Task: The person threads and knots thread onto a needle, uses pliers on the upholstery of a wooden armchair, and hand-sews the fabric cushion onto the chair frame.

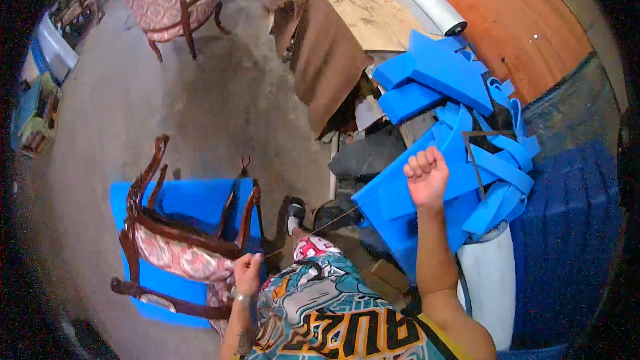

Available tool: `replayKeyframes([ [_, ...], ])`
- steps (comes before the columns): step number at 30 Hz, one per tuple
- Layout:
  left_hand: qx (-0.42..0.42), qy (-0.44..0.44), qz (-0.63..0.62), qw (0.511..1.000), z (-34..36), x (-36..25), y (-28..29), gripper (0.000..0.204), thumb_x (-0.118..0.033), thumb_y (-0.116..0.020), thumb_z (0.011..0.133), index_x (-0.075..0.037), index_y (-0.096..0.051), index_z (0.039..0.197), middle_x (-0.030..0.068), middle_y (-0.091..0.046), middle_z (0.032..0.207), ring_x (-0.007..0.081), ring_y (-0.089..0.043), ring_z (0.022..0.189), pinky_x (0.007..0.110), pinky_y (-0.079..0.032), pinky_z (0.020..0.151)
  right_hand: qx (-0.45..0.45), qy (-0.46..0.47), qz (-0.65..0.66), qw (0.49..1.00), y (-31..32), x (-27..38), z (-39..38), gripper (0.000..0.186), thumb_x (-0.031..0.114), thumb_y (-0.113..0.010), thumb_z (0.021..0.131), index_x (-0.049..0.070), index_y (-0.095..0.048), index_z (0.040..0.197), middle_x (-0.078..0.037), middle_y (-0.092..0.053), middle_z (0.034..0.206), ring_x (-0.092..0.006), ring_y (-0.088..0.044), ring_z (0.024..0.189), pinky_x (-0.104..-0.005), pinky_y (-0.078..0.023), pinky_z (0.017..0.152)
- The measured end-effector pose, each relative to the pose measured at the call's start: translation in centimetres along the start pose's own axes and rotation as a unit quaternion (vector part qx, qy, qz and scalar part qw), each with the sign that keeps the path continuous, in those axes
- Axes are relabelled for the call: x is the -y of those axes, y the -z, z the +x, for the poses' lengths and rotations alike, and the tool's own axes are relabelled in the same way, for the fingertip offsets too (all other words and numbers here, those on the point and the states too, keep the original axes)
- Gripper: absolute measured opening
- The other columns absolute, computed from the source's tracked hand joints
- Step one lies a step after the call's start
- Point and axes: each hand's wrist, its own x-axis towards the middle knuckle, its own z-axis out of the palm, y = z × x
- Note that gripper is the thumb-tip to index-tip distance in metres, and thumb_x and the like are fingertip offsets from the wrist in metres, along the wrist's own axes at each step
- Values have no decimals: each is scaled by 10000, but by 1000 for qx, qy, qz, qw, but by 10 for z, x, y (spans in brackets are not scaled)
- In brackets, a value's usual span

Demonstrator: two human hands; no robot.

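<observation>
Floor: gray workshop concrete [220, 100].
Left hand [247, 273]: pinches thread at chair [183, 240].
Right hand [427, 175]: fist, pulling thread [320, 229] tight.
Risk: thread may snap if yanked.

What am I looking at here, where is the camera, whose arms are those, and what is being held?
There is no machine here: a person wears a wide fisheye camera on the head, looking down, so straight edges bend near the rim. The two forearms rising from the lower edge are that person's own. The left hand pinches a thin thread beside the cushioned seat of a carved wooden chair, which lies tipped over on a blue foam sheet on the concrete floor. The right hand is a raised fist pulling the same thread taut. Behind it sits a pile of blue foam offcuts. Farther off stand a plywood worktable and a second upholstered armchair.
</observation>
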Motion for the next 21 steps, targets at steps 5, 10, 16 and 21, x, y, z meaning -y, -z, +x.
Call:
replayKeyframes([
  [5, -133, -163, 21, 977, 92, -92, 5, 377, -58, -557, 837, -64, -322, 543, -63, -321, 525, 31, -268, 489, 248, -209, 426, -62, 92, 57, 992, 7, 23, 95, 300, 204, -381, 911, 135, -325, 625, 16, -249, 519, -122, -277, 501, -302, -305, 564],
  [10, -95, -227, 93, 965, 203, -161, 20, 404, -109, -532, 877, -91, -289, 554, -69, -263, 537, 38, -214, 527, 257, -165, 451, -36, 146, 120, 981, -5, 62, 186, 295, 201, -410, 879, 147, -308, 607, 21, -247, 516, -127, -278, 498, -296, -273, 522],
  [16, -16, -165, 22, 986, 321, -185, 29, 396, -148, -525, 894, -92, -330, 554, -66, -327, 525, 26, -263, 489, 232, -201, 438, -123, 166, 146, 968, -3, 53, 268, 294, 202, -395, 881, 144, -314, 605, 18, -237, 515, -121, -260, 487, -298, -245, 494],
  [21, 67, -94, 79, 990, 428, -202, 51, 329, -172, -556, 877, -79, -438, 585, -59, -406, 545, 27, -329, 495, 210, -237, 449, -136, 250, 101, 953, 26, 105, 321, 300, 194, -397, 876, 153, -329, 587, 29, -230, 504, -111, -233, 464, -277, -204, 446],
])
